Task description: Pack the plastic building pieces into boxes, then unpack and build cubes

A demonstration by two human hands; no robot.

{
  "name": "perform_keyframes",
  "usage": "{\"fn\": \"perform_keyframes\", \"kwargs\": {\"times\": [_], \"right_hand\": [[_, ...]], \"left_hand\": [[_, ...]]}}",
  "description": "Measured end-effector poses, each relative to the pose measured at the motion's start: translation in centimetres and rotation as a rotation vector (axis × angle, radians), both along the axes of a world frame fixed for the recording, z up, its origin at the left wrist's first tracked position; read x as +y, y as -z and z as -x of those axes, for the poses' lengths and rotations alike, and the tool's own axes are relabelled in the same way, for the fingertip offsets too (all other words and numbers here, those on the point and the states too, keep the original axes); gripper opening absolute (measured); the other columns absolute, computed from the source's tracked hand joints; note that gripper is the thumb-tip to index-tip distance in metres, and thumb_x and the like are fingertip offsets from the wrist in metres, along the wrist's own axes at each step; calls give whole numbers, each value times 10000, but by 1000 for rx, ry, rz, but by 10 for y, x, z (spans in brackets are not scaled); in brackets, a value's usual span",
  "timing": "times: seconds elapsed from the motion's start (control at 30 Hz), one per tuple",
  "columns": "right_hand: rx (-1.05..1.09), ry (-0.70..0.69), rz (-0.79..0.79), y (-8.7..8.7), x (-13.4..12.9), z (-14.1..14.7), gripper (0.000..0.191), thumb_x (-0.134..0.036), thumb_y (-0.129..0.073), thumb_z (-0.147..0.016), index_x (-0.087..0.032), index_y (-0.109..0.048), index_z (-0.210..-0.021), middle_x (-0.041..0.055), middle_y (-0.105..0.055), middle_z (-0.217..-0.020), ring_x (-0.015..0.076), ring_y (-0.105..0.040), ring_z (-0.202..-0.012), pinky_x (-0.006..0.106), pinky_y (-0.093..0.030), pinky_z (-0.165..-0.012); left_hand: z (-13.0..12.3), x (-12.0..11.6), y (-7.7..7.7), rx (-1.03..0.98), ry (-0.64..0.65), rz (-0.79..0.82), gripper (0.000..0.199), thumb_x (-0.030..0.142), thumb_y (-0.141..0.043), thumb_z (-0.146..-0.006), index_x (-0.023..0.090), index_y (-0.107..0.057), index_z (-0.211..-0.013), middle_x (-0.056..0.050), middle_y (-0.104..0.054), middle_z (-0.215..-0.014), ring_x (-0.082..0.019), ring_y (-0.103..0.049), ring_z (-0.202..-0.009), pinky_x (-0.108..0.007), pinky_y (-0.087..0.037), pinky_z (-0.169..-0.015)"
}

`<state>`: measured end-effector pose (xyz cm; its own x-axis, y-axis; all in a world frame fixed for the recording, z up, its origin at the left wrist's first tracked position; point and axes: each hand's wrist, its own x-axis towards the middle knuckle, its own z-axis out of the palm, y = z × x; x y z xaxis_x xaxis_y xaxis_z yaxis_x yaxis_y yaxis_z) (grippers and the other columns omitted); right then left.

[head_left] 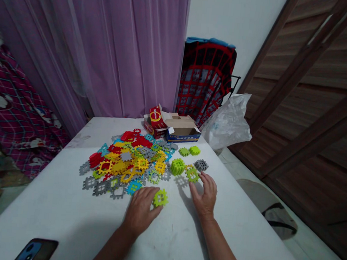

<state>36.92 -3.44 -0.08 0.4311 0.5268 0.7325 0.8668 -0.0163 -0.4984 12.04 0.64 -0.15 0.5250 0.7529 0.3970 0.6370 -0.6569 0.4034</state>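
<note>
My left hand (141, 209) is closed on a lime-green toothed building tile (160, 198), gripped by its left edge between thumb and fingers. My right hand (206, 192) pinches another green building tile (192, 174) with window-like holes, held a little above the table, where its shadow falls to the left. Just beyond it stands a stack of lime-green tiles (177, 167), with a yellow tile (189, 167) partly hidden behind the held one. A grey stack of tiles (201, 165) sits to the right. Left of my hands spreads a heap of mixed tiles (126, 157) in red, yellow, grey, blue and green.
Two small green stacks (189, 151) lie farther back. An open blue box (184, 135) and red boxes (157, 122) stand at the table's far end, beside a clear plastic bag (230, 120). A phone (37, 250) rests at the near left of the white table (73, 218).
</note>
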Motion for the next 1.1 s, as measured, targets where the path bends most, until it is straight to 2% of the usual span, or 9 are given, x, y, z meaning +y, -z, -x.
{"fn": "perform_keyframes", "kwargs": {"times": [0.1, 0.3, 0.4, 0.53, 0.63, 0.83, 1.1], "right_hand": [[18, -64, 33, 2, -6, 12, 323, -440, -578, -861, -234, -610, -1107, 109, -649, -1084, 284, -569, -1068, 504, -450, -945], [23, -133, 253, 16, -10, 38, 315, -469, -638, -833, -221, -640, -1027, 91, -674, -1013, 266, -577, -988, 418, -444, -864], [-12, -154, 368, 19, -6, 43, 315, -470, -672, -807, -217, -660, -994, 83, -680, -984, 263, -579, -966, 383, -431, -813], [-58, -165, 457, 18, -3, 47, 360, -465, -716, -764, -215, -671, -1019, 88, -676, -1020, 279, -571, -995, 391, -415, -816], [-47, -172, 481, 14, -4, 50, 406, -457, -739, -736, -214, -666, -1053, 95, -670, -1058, 288, -565, -1009, 411, -415, -837], [-17, -170, 488, 10, -6, 52, 302, -335, -720, -732, -220, -667, -1006, 86, -672, -1056, 284, -569, -1020, 415, -419, -854], [-21, -120, 468, 10, -7, 56, 259, -323, -696, -757, -196, -652, -978, 76, -675, -1034, 261, -572, -1002, 383, -400, -851]], "left_hand": [[-5, 13, 8, -1, -88, -40, 395, 324, -627, -832, 249, -612, -1220, -77, -700, -1187, -257, -601, -1137, -439, -451, -996], [-5, 17, 24, -4, -123, -83, 372, 347, -644, -841, 220, -634, -1190, -94, -706, -1199, -276, -603, -1159, -470, -433, -1016], [-3, 16, 27, -5, -113, -97, 352, 353, -635, -851, 231, -641, -1181, -84, -708, -1203, -270, -604, -1165, -463, -430, -1016], [-2, 15, 26, -6, -107, -106, 349, 346, -613, -869, 231, -634, -1197, -87, -709, -1199, -269, -591, -1185, -464, -400, -1038], [-3, 13, 24, 1, -108, -127, 357, 347, -628, -856, 229, -634, -1194, -86, -701, -1220, -281, -578, -1206, -472, -387, -1037], [-5, 13, 21, -3, -104, -170, 319, 314, -623, -850, 236, -645, -1159, -71, -726, -1155, -275, -594, -1165, -464, -367, -1027], [-5, 14, 19, -22, -123, -174, 304, 311, -653, -833, 246, -644, -1129, -47, -726, -1125, -250, -606, -1127, -440, -371, -1012]]}}
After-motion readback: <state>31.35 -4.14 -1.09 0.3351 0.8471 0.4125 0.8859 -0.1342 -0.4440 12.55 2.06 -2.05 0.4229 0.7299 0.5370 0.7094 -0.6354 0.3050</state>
